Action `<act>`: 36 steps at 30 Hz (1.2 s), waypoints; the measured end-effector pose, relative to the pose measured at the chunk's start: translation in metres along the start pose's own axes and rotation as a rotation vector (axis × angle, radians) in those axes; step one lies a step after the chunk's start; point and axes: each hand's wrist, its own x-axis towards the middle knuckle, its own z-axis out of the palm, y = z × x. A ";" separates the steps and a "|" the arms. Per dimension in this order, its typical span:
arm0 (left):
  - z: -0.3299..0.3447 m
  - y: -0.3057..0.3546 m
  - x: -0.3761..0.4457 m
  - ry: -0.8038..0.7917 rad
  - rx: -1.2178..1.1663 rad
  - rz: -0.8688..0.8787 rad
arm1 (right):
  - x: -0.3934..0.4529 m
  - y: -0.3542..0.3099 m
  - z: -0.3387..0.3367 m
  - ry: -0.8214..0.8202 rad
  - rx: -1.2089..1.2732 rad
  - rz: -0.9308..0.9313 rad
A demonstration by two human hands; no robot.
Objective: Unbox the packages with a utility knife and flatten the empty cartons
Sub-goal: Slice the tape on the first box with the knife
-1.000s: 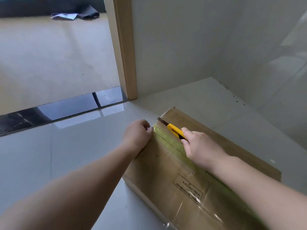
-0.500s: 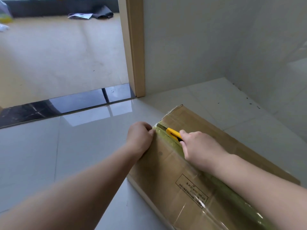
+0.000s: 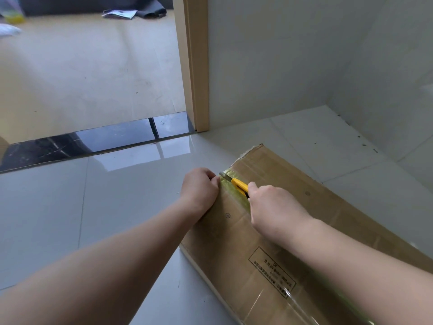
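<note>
Your right hand (image 3: 274, 207) grips the yellow utility knife (image 3: 239, 185), blade at the far end of the taped seam (image 3: 234, 195) on the carton (image 3: 293, 231), which lies on the floor under both hands. Your left hand (image 3: 199, 191), fingers curled over the carton's edge just beside the blade, steadies it; keep those knuckles clear and cut shallow along the tape

Carton (image 3: 276, 231) flat on tiled floor (image 3: 93, 207); left hand (image 3: 200, 188) grips its far edge, right hand (image 3: 274, 208) holds yellow knife (image 3: 239, 185), blade at taped seam (image 3: 236, 195)
</note>
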 end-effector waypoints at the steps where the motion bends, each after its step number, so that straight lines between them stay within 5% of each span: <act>1: 0.000 0.000 0.000 -0.001 0.002 0.004 | 0.003 0.000 0.002 0.007 0.011 0.002; 36: 0.005 0.000 -0.001 0.034 0.025 0.060 | -0.008 0.023 -0.002 -0.041 0.026 -0.031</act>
